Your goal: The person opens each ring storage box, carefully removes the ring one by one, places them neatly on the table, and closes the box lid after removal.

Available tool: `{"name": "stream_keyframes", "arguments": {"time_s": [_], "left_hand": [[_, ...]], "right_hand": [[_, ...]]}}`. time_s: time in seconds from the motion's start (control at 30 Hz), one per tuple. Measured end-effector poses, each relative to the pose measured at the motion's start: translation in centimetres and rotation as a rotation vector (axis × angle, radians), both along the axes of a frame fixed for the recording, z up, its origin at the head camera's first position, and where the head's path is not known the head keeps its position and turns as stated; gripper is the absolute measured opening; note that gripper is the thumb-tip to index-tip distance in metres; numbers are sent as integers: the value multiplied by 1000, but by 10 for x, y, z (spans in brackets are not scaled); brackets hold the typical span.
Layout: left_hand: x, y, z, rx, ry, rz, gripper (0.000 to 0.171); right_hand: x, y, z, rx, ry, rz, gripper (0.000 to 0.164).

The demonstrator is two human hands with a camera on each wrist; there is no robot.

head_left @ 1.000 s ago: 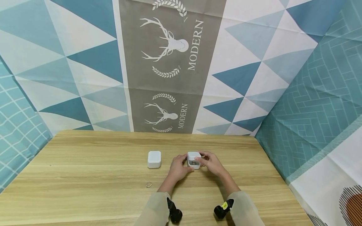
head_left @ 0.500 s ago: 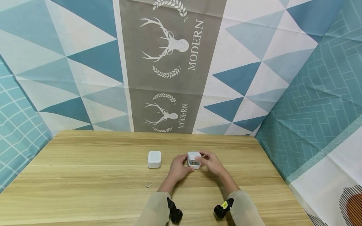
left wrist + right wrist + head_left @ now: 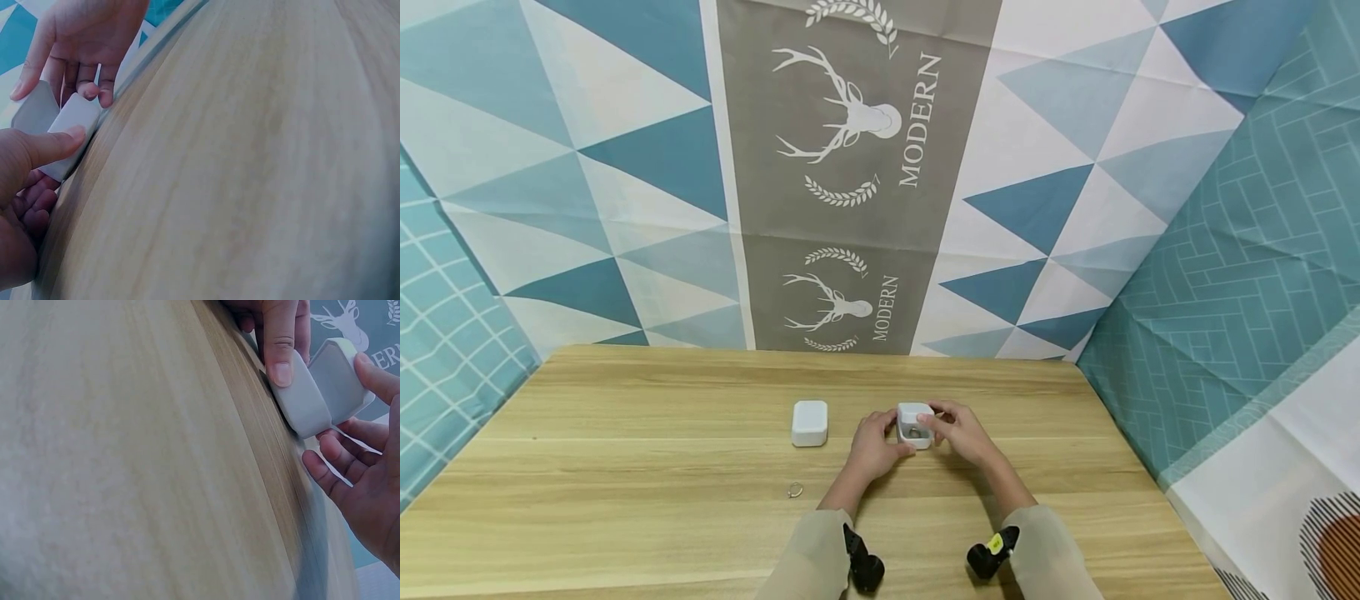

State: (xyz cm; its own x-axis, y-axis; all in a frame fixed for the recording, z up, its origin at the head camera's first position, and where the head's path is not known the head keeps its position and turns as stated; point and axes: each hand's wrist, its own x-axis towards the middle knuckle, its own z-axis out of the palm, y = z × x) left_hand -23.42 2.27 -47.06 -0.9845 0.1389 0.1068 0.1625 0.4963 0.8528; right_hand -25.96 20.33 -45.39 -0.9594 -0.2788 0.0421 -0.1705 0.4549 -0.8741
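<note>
A small white ring box (image 3: 914, 438) stands on the table with its hinged lid partly raised. Something small and ring-like shows dimly inside it in the head view. My left hand (image 3: 872, 447) grips the base, its thumb pressed on the front wall in the left wrist view. The lid (image 3: 340, 378) is held by my right hand (image 3: 959, 432), with the thumb on its front edge and fingers behind the box. To the left stands a second white box (image 3: 809, 423), closed. Nearer the person, a thin ring (image 3: 795, 490) lies on the wood.
The wooden table (image 3: 625, 467) reaches back to a patterned cloth wall (image 3: 827, 167) with deer heads and triangles. Teal cloth (image 3: 1225, 275) hangs along the right side. A black camera is strapped to each sleeve.
</note>
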Motion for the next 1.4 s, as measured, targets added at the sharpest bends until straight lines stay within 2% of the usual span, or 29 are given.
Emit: {"name": "stream_keyframes", "arguments": {"time_s": [1.4], "left_hand": [[1, 0, 2, -13, -2, 6, 66]], "right_hand": [[-3, 0, 1, -20, -25, 9, 51]]}}
